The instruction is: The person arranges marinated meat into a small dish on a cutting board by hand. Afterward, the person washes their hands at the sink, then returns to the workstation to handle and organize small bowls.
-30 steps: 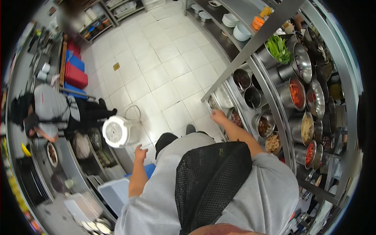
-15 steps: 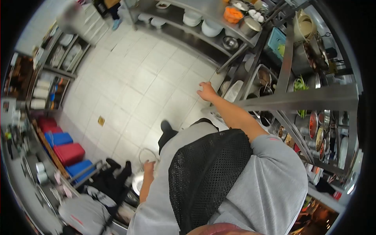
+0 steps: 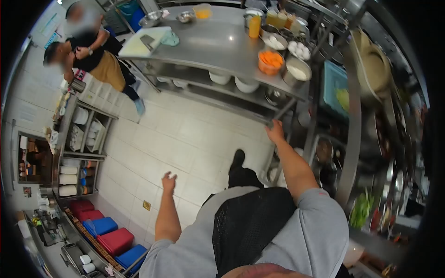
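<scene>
Over the tiled floor, my left hand hangs in the air with thumb and fingers apart, holding nothing. My right hand reaches forward beside the front corner leg of the steel worktable. Its fingers are loosely spread with nothing visible in them; I cannot tell whether it touches the leg. Above it on the table's near corner stand an orange tub of cut orange pieces, a bowl of eggs and a metal pot.
Two people stand at the back left by a white cutting board. Red and blue bins line the left side. A metal rack with a blue crate and greens runs along my right. Bowls sit on the table's lower shelf.
I have moved forward and the view has swung up, bringing the tabletop and people into sight. My left hand has moved out ahead, away from the white object with a ring. The crouching person has left view.
</scene>
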Motion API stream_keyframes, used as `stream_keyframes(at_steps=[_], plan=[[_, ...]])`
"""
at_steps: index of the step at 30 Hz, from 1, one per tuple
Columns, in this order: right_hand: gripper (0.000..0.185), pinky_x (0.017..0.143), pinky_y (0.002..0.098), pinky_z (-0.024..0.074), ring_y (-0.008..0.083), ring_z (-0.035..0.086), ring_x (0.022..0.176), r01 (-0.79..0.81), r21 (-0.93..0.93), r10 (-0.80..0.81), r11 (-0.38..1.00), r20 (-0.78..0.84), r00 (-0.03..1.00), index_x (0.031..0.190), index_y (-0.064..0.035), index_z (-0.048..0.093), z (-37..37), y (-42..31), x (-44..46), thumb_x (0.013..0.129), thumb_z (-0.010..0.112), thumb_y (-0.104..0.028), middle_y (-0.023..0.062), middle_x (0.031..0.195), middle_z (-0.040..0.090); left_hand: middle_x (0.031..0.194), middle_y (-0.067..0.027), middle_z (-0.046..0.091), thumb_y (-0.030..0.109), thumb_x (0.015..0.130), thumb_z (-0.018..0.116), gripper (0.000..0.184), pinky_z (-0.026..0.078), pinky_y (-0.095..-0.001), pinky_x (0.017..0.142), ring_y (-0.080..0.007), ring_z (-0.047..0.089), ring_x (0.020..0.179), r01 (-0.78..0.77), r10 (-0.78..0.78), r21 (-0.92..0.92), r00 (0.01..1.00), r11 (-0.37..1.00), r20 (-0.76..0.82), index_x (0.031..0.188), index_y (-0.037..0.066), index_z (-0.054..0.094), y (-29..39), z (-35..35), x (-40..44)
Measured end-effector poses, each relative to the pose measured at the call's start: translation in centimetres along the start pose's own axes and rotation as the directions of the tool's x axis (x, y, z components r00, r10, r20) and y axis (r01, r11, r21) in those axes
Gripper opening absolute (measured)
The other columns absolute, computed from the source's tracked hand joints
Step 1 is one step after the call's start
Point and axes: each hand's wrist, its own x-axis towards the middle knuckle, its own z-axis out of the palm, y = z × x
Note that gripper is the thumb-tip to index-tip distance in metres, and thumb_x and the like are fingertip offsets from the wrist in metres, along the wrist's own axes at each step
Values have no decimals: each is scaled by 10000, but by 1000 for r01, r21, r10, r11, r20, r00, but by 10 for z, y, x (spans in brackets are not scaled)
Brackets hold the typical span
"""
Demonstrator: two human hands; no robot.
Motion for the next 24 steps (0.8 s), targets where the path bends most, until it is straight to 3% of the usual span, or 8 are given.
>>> stream_keyframes(at_steps=[8,11,13,14,15,16,17,24], plan=[[710,1157,441,416,399,429,1442,-21,10,22,1000,-135,991,1526,-21,431,-8,-28,166,955,698,-348,210,1617,353,1240,-241,678,219,851,781,473,548,-429,935,-346,673,1114,-139,132,74,987,988,92,1268,12,701,157,81,55],[712,1142,445,431,395,435,1439,-206,-149,232,967,186,955,1513,-13,439,-13,-35,207,969,666,-412,232,1580,409,1260,-208,676,214,891,753,445,554,-427,929,-312,675,1102,-197,181,120,975,973,131,1276,0,688,205,92,79],[705,1064,460,490,415,557,1317,-160,-173,144,972,-102,984,1474,24,470,-11,-39,209,976,637,-445,265,1411,581,1270,-194,665,196,902,744,430,562,-408,913,-298,687,1077,-206,188,91,966,974,177,1268,-22,683,211,103,113],[677,966,479,540,426,659,1141,28,-417,-166,909,-298,940,1467,6,494,37,16,239,958,646,-412,244,1221,691,1262,-191,667,189,905,742,423,564,-394,904,-287,691,1064,-218,195,98,961,971,197,1264,-28,683,219,108,122],[677,966,479,540,426,659,1141,17,-413,-155,910,-302,941,1467,6,494,38,19,242,958,646,-412,244,1221,691,1254,-188,668,181,908,741,416,565,-381,895,-277,695,1050,-230,203,104,954,968,220,1259,-34,682,226,112,133],[638,830,466,513,362,614,1001,-108,-47,90,993,-290,953,1402,-59,529,37,18,242,937,652,-478,181,1158,666,1254,-188,668,181,908,741,416,565,-381,895,-277,695,1050,-235,206,109,951,966,229,1259,-34,682,233,117,144],[624,832,467,514,363,617,1002,-151,1,145,988,-292,945,1392,-59,535,39,22,250,937,650,-470,181,1156,667,1229,-190,677,177,908,742,413,568,-374,880,-267,702,1023,-266,232,118,942,957,242,1257,-34,682,241,121,157],[530,846,474,522,367,635,1006,-246,-175,167,953,-374,912,1325,-54,577,38,18,323,939,637,-412,184,1141,681,1173,-205,690,165,905,743,363,578,-376,841,-270,721,949,-344,286,120,895,931,342,1213,-21,699,269,158,257]])
